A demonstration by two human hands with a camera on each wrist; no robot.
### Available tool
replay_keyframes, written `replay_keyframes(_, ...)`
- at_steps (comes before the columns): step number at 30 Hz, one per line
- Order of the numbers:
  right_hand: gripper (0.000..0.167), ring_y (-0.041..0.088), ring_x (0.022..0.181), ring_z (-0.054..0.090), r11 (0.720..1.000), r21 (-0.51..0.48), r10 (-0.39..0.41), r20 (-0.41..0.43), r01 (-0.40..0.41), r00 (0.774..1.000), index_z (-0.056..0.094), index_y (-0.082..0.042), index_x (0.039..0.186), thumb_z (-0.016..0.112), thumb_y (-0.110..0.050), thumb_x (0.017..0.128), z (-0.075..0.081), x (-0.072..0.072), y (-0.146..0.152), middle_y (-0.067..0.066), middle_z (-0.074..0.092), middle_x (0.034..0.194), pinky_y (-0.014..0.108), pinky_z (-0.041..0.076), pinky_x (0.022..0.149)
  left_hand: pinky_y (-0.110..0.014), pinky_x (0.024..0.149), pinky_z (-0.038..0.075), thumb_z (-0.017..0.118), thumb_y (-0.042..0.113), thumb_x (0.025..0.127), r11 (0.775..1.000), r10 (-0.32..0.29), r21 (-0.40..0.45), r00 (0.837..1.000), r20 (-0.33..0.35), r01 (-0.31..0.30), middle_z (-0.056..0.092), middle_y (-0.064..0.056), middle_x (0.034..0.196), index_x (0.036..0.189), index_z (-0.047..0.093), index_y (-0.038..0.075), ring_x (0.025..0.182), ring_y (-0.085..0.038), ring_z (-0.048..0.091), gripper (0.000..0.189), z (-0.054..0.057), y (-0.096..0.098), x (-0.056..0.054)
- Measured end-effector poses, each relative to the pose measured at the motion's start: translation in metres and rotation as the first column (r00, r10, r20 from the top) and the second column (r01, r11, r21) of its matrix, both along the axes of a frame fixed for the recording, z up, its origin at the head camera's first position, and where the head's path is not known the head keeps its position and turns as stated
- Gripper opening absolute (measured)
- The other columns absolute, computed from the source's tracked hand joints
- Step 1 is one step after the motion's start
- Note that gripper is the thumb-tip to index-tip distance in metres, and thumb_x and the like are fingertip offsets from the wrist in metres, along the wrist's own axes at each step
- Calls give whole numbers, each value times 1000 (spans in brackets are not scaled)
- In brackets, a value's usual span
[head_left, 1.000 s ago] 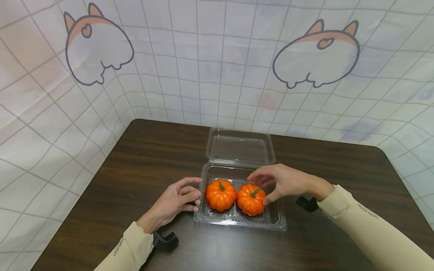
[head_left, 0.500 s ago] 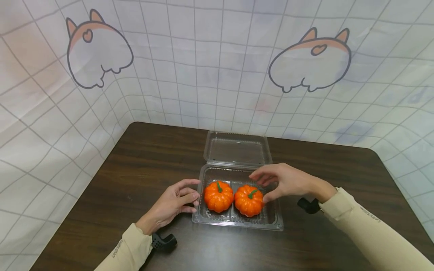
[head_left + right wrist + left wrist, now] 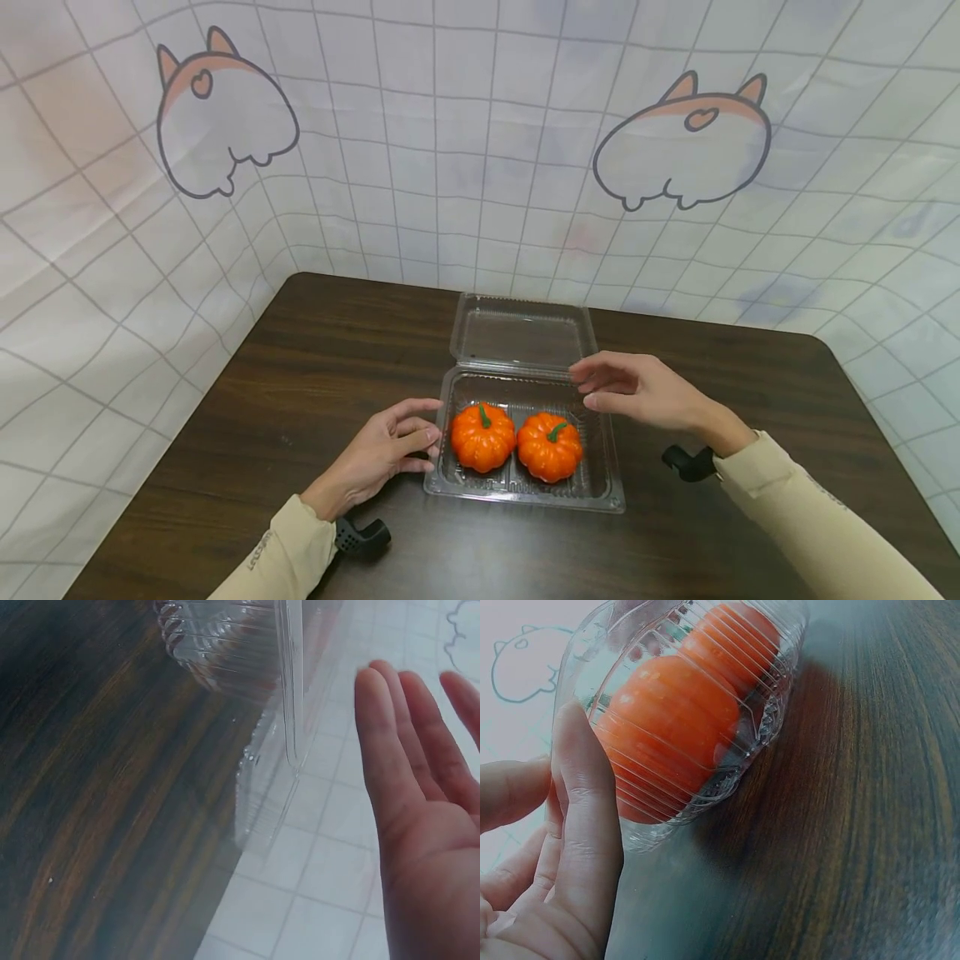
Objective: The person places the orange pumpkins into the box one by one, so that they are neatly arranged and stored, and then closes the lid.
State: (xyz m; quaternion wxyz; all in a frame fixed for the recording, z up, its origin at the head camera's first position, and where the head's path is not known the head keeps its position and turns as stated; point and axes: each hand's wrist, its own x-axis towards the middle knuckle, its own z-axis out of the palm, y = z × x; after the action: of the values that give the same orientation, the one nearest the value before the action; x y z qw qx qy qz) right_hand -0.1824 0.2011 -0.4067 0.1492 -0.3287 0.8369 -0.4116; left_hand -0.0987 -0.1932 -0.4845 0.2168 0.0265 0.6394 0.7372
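One hinged clear-plastic box (image 3: 525, 498), lid folded back, stood on a dark wood-grain table (image 3: 337, 350). Contents — glossy orange ribbed pumpkin (image 3: 482, 442), green-stemmed, left; matching orange pumpkin (image 3: 550, 450) beside it, right. Left hand (image 3: 384, 450) touched the left rim, fingers relaxed. Right hand (image 3: 648, 392) hung near the right rear corner — thumb and fingers parted, holding nothing.

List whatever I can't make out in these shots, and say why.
- Head view: lettering on the left sleeve, too small and blurred to read.
- Head view: the underside of the left pumpkin, hidden by its own body.
- Left wrist view: part of the left hand, cut off by the left and bottom edges.
- Right wrist view: part of the clear container, cut off by the top edge.
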Motion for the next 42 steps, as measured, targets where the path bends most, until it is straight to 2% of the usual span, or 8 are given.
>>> replay_keyframes(4, 41, 11, 114, 70, 997, -32, -75, -42, 73, 996, 61, -10, 139, 69, -22, 101, -4, -3, 5, 9, 69, 134, 21, 59, 95, -26, 77, 64, 72, 20, 98, 1000, -4, 7, 1000, 0, 4, 69, 1, 99, 152, 41, 5, 86, -12, 67, 64, -1, 0, 0)
replay_keyframes(6, 40, 9, 113, 70, 993, -51, -107, -46, 104, 993, 60, -10, 140, 67, -22, 102, -5, -4, 7, 11, 69, 135, 20, 58, 94, -26, 77, 64, 72, 20, 98, 1000, -5, 8, 1000, -1, 5, 69, 1, 99, 152, 41, 5, 86, -12, 67, 64, -1, 0, 0)
replay_keyframes(12, 41, 23, 111, 74, 972, -172, -167, -11, 162, 986, 55, -7, 145, 59, -21, 107, -9, -10, 12, 22, 67, 133, 23, 59, 96, -26, 77, 64, 72, 21, 99, 1000, -6, 1, 1000, -9, 6, 69, 1, 100, 153, 41, 5, 87, -12, 67, 64, -1, -1, 1)
replay_keyframes(16, 42, 16, 114, 73, 944, -271, -189, 30, 190, 982, 52, -4, 148, 55, -19, 109, -15, -15, 14, 10, 69, 133, 23, 59, 98, -26, 77, 64, 72, 20, 99, 1000, -3, 0, 1000, -1, 3, 69, 1, 99, 153, 41, 6, 86, -12, 67, 64, -2, 0, 0)
replay_keyframes(21, 43, 14, 117, 72, 889, -394, -199, 130, 235, 971, 49, 0, 149, 50, -19, 111, -22, -21, 16, -4, 69, 131, 21, 58, 99, -26, 77, 64, 72, 20, 98, 1000, -1, -2, 1000, 2, 1, 69, 1, 99, 152, 41, 6, 86, -12, 67, 64, -2, 0, 0)
replay_keyframes(29, 45, 11, 118, 71, 785, -541, -171, 280, 302, 945, 48, -2, 148, 48, -28, 111, -28, -28, 19, -5, 70, 128, 21, 57, 100, -26, 77, 64, 72, 21, 98, 1000, 4, -11, 1000, 0, -4, 68, 1, 100, 152, 42, 6, 87, -12, 67, 63, -1, 1, 0)
replay_keyframes(36, 48, 11, 121, 70, 722, -592, -164, 356, 358, 920, 45, -3, 149, 46, -33, 111, -36, -34, 20, -3, 69, 130, 24, 57, 102, -27, 78, 64, 72, 20, 98, 1000, 8, -7, 1000, 6, -8, 69, 1, 100, 152, 42, 6, 87, -12, 67, 63, -2, 1, 0)
replay_keyframes(42, 46, 11, 120, 70, 655, -623, -133, 463, 428, 876, 47, -7, 145, 48, -36, 110, -43, -40, 19, -3, 70, 128, 24, 57, 102, -27, 77, 64, 73, 21, 98, 1000, 9, -8, 1000, 11, -9, 69, 1, 100, 152, 42, 7, 86, -12, 67, 64, -2, 1, 0)
